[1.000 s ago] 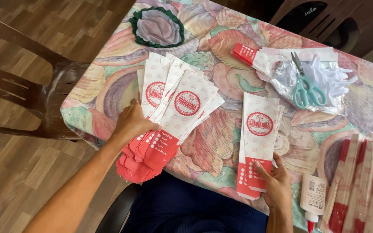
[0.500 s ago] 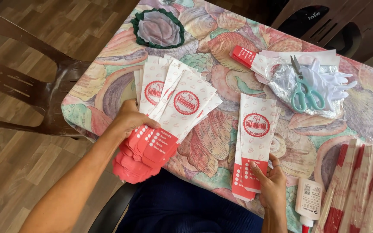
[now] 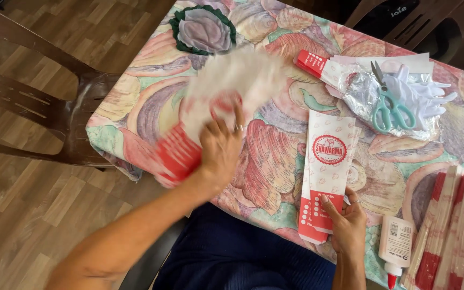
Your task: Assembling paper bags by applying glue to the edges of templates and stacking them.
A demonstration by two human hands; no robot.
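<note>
Hands at a floral-clothed table [image 3: 275,177]: left hand [image 3: 218,153] pressed flat on blurred, fanned red-and-white paper sleeves [image 3: 216,102] — right hand [image 3: 347,225] pinching a stacked pair of red-and-white paper sleeves [image 3: 326,172] steady.

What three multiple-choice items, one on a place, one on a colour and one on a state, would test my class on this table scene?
1. Where do the scissors lie?
A. on the clear plastic wrap
B. on the brown chair
C. under the glue bottle

2. What colour are the scissors' handles?
A. black
B. teal
C. yellow

3. How does the stack of paper bags under the left hand look?
A. sharp and flat
B. blurred
C. torn in half

Answers: 1 A, they rest on the plastic wrap at the table's far right; 2 B, both loops are teal; 3 B, the stack is smeared, while the bags at the right hand show sharply.
</note>
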